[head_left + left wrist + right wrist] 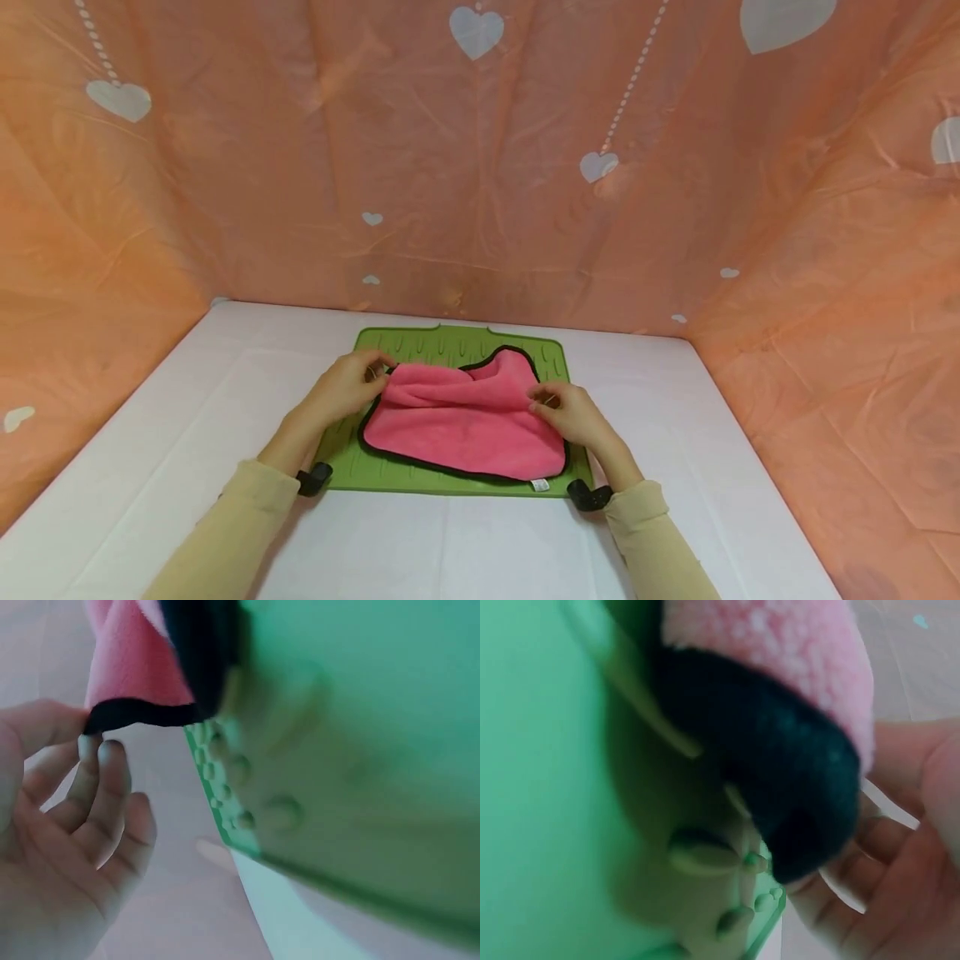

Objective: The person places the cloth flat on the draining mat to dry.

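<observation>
Fingers pinching pink cloth, L hand + R hand | over grn mat

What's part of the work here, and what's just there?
Part of the work:
pink fleecy cloth with black edging
left hand and right hand, both touching it

Just there:
green mat beneath, perhaps only support
black wrist-worn devices
white table covering
orange heart-patterned backdrop

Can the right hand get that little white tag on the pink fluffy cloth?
Probably yes: the small white tag sticks out uncovered from the black-edged pink fluffy cloth, near the right hand. But that hand seems to be pinching the cloth, so it would likely need to let go first.
</observation>
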### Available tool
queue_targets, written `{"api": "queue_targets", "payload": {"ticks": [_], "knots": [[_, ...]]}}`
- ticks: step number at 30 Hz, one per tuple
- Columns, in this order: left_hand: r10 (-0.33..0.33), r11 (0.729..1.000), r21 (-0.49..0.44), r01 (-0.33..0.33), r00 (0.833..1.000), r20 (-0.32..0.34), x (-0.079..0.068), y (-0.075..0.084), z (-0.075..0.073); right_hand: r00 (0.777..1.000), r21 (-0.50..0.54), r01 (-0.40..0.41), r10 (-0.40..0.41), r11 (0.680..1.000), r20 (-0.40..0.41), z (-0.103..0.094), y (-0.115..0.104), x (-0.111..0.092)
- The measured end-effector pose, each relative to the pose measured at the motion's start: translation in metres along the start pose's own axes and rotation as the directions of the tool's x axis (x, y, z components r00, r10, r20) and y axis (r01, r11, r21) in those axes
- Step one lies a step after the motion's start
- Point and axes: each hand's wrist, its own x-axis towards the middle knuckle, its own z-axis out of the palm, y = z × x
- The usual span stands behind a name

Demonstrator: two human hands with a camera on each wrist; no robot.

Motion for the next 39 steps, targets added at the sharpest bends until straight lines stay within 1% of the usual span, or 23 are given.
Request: {"api": "queue_targets", "payload": {"ticks": [2,5,8,10,12,15,17,20,22,24,26,29,32,35,39], "knots": [[0.0,1.0,0.014,-0.001,0.998,0.068,-0.004,-0.002,0.0,0.999,-0.027,0.021,-0.02,0.999,0.048,0.0,0.001,-0.001],[0.011,1.0,0.025,-0.016,0.987,0.16,-0.007,-0.005,0.002,0.994,-0.054,0.047,-0.041,0.997,0.102,-0.001,0.001,-0.001],[0.025,0.999,0.033,-0.032,0.978,0.205,-0.008,-0.006,0.003,0.99,-0.077,0.067,-0.057,0.995,0.129,-0.003,0.001,-0.001],[0.026,0.998,0.054,-0.038,0.978,0.206,-0.007,-0.007,0.002,0.989,-0.085,0.076,-0.064,0.994,0.134,-0.006,0.0,0.001],[0.033,0.996,0.079,-0.049,0.982,0.187,-0.005,-0.006,0.001,0.99,-0.078,0.075,-0.065,0.994,0.123,-0.011,-0.001,0.003],[0.041,0.993,0.101,-0.055,0.99,0.138,0.001,-0.007,-0.002,0.996,-0.064,0.067,-0.063,0.996,0.069,-0.02,-0.001,0.008],[0.041,0.995,0.084,-0.05,0.994,0.105,0.006,-0.007,-0.004,0.998,-0.06,0.056,-0.055,0.997,0.011,-0.026,0.001,0.013],[0.026,0.999,0.031,-0.028,0.998,0.065,0.016,-0.011,-0.005,0.996,-0.069,0.056,-0.061,0.996,-0.063,-0.034,0.006,0.025],[0.01,1.0,-0.01,-0.009,0.998,0.056,0.022,-0.014,-0.004,0.994,-0.074,0.058,-0.064,0.996,-0.083,-0.036,0.011,0.035],[-0.01,0.999,-0.041,0.013,0.998,0.058,0.028,-0.019,-0.003,0.995,-0.075,0.059,-0.065,0.995,-0.076,-0.036,0.016,0.046],[-0.033,0.997,-0.064,0.038,0.996,0.077,0.033,-0.023,-0.002,0.997,-0.085,0.052,-0.056,0.995,-0.055,-0.035,0.022,0.056],[-0.059,0.994,-0.084,0.071,0.99,0.132,0.04,-0.028,0.001,0.999,-0.089,0.029,-0.03,0.996,-0.015,-0.032,0.03,0.067],[-0.062,0.991,-0.104,0.084,0.978,0.198,0.047,-0.032,0.005,1.0,-0.102,0.023,-0.022,0.995,0.008,-0.029,0.037,0.074],[-0.049,0.99,-0.118,0.082,0.964,0.26,0.05,-0.034,0.008,1.0,-0.105,0.014,-0.011,0.994,0.025,-0.025,0.041,0.078],[-0.042,0.99,-0.115,0.08,0.954,0.298,0.049,-0.034,0.008,0.999,-0.123,0.014,-0.009,0.992,0.043,-0.021,0.043,0.082]]}}
